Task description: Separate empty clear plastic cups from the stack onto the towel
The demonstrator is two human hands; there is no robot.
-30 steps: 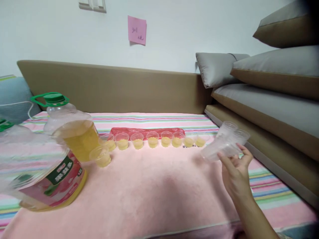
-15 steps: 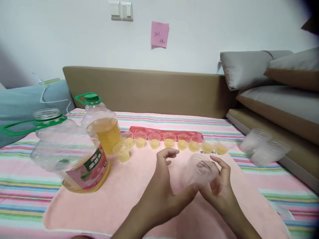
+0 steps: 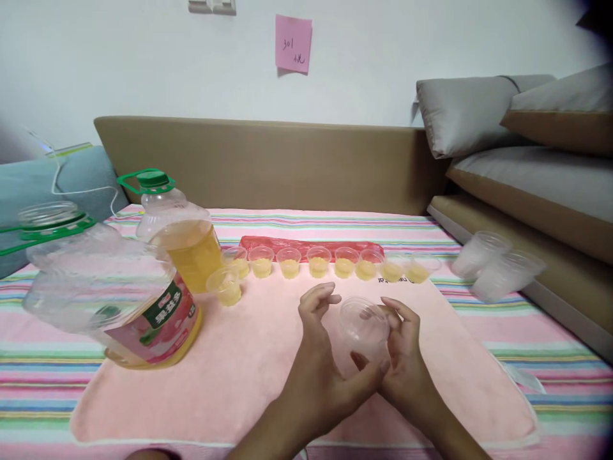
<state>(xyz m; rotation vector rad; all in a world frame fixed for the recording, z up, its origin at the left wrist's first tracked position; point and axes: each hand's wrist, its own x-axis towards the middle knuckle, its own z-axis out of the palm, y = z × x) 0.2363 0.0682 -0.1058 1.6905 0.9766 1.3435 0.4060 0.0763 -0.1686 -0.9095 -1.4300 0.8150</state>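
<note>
Pink towel [image 3: 268,358] covers striped bedsheet [image 3: 43,364].

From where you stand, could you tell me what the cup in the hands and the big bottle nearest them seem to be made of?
The cup, held between the left hand and the right hand, looks like thin clear plastic: the pink cloth shows through it. The big bottle also seems clear plastic, glossy, with a green ring and a printed label.
</note>
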